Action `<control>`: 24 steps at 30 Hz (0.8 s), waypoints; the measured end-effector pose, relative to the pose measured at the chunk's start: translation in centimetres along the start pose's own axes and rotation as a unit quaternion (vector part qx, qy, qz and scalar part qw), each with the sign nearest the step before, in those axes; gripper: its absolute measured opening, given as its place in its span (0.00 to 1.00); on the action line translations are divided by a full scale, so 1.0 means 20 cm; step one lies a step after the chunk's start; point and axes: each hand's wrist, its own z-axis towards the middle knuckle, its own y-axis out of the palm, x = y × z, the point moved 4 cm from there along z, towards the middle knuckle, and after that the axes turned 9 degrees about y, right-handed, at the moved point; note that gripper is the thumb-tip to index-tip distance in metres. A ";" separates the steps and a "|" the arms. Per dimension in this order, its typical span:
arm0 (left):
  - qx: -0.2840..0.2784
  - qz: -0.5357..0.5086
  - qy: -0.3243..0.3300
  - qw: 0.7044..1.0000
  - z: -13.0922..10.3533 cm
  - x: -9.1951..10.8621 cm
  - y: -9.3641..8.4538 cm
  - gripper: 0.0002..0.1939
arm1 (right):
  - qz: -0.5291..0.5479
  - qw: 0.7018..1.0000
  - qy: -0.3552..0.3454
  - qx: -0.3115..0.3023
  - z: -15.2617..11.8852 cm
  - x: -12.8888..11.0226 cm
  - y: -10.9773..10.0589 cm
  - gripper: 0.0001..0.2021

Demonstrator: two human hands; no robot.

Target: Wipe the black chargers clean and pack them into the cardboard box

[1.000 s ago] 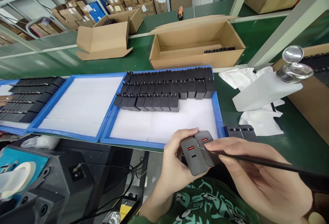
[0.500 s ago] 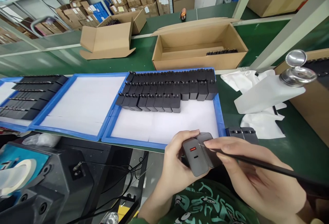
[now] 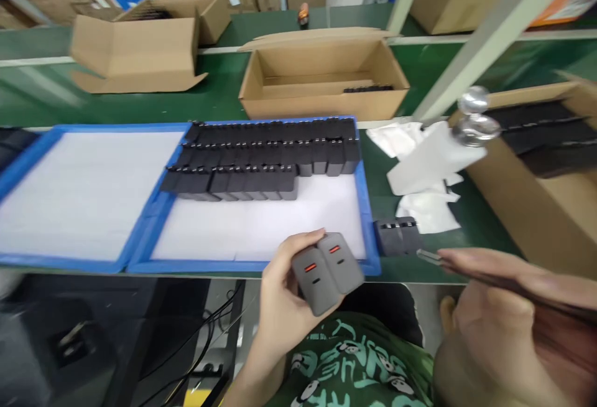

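My left hand (image 3: 280,295) is wrapped round two dark grey wall chargers (image 3: 318,289), held side by side. Their port ends face up, each with an orange-red slot and a smaller dark slot. Off to the right, my right hand (image 3: 508,313) pinches slim dark tweezers (image 3: 431,257) whose metal tip points left, apart from the chargers. Rows of black chargers (image 3: 233,183) with prongs up fill the back of the blue-rimmed tray (image 3: 368,226). A few more chargers (image 3: 396,237) stand on the green bench just right of that tray, close to the tweezers' tip.
A white pump bottle (image 3: 433,155) leans among white cloths (image 3: 426,211) at right. Behind the tray stands an open cardboard box (image 3: 321,105); another carton (image 3: 527,170) of black pieces is far right. A second blue-rimmed tray (image 3: 60,264) lies left, above dark machinery.
My right hand has drawn the tweezers away from the chargers to the right. The left hand still holds both chargers, whose port ends now show fully. The view has shifted right.
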 end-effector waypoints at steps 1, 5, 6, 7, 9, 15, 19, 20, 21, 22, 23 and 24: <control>0.003 0.015 0.006 1.000 0.00 0.00 0.00 0.32 | -0.005 0.993 -0.026 0.116 0.03 0.02 -0.07 0.08; 0.027 0.053 0.001 0.998 0.02 0.03 0.01 0.25 | -0.043 0.981 -0.004 0.191 0.21 0.21 -0.30 0.10; 0.035 0.056 -0.006 0.998 0.03 0.04 0.02 0.24 | -0.057 0.984 0.034 0.163 0.26 0.28 -0.35 0.10; 0.039 0.059 -0.012 0.997 0.03 0.05 0.02 0.23 | -0.070 0.987 0.073 0.125 0.30 0.35 -0.39 0.10; 0.041 0.068 -0.018 0.997 0.04 0.07 0.04 0.22 | -0.091 0.986 0.120 0.070 0.33 0.47 -0.43 0.11; 0.030 0.113 -0.009 0.993 0.05 0.10 0.08 0.21 | -0.151 0.974 0.161 0.048 0.32 0.62 -0.47 0.16; 0.029 0.143 -0.002 0.989 0.06 0.09 0.07 0.22 | -0.198 0.963 0.152 0.106 0.31 0.67 -0.57 0.18; 0.030 0.149 0.000 0.988 0.06 0.08 0.07 0.22 | -0.212 0.959 0.153 0.107 0.31 0.69 -0.59 0.19; 0.029 0.151 0.002 0.988 0.06 0.08 0.07 0.22 | -0.226 0.956 0.158 0.100 0.31 0.72 -0.60 0.19; 0.027 0.152 0.007 0.988 0.06 0.08 0.07 0.22 | -0.240 0.953 0.164 0.090 0.32 0.74 -0.61 0.18; 0.020 0.152 0.018 0.988 0.06 0.08 0.07 0.22 | -0.251 0.950 0.169 0.081 0.31 0.76 -0.62 0.18; 0.012 0.151 0.031 0.988 0.07 0.08 0.07 0.22 | -0.261 0.946 0.171 0.080 0.31 0.78 -0.63 0.18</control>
